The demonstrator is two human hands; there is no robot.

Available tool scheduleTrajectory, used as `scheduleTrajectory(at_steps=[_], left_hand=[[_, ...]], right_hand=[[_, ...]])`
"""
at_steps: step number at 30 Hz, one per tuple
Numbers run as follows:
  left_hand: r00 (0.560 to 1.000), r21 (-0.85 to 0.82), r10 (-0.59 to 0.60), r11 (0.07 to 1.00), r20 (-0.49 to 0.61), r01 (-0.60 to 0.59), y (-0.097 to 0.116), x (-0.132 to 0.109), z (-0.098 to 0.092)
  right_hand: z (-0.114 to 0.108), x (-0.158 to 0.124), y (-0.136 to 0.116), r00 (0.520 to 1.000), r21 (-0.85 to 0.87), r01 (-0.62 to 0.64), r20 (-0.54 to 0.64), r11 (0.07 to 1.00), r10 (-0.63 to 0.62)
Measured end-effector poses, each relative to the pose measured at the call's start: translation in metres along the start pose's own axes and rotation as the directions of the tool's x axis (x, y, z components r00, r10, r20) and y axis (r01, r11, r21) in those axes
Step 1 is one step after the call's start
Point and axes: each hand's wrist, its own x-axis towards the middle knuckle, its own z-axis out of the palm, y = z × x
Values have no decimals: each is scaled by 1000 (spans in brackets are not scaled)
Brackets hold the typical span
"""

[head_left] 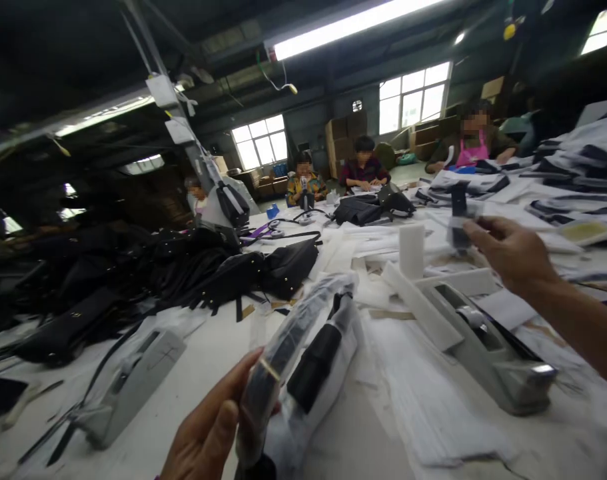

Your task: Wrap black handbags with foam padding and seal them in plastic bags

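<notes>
My left hand (pixel 213 420) is closed round a dark strap bundle (pixel 278 360) wrapped in clear plastic, at the lower middle. Just right of it lies a black padded handle (pixel 316 367) with white wrapping around it. Out to the right, my right hand (pixel 513 253) pinches a small dark piece in clear plastic (pixel 460 230), held above the table. Below that hand sits a grey tape dispenser (pixel 488 347), with white foam blocks (pixel 412 250) against it.
A second grey tape dispenser (pixel 138 387) stands at the left. Black bags (pixel 233 273) are heaped behind it. White sheets (pixel 428 400) cover the table's right part. Several people sit across the table. White and dark wrapped pieces (pixel 578 163) pile up at the far right.
</notes>
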Motion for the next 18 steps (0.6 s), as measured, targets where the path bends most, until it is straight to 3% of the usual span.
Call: scheduleTrajectory(at_steps=[2, 3, 6, 9, 13, 18], left_hand=[[991, -131, -84, 987, 100, 97, 11, 13, -3], [982, -173, -98, 977, 162, 126, 17, 21, -4], [956, -227, -64, 965, 288, 133, 34, 38, -3], [930, -287, -55, 943, 363, 168, 49, 46, 3], [906, -320, -40, 928, 421, 190, 62, 52, 11], [902, -316, 28, 941, 431, 122, 62, 61, 12]], right_hand=[[-9, -51, -24, 983, 361, -3, 173, 932, -63], [-10, -80, -34, 963, 474, -62, 259, 878, -72], [-5, -160, -60, 871, 575, -238, 483, 783, -90], [9, -220, -81, 771, 584, -383, 628, 716, -100], [34, -257, -109, 697, 608, -532, 710, 589, -104], [58, -262, -144, 709, 681, -588, 694, 436, -129]])
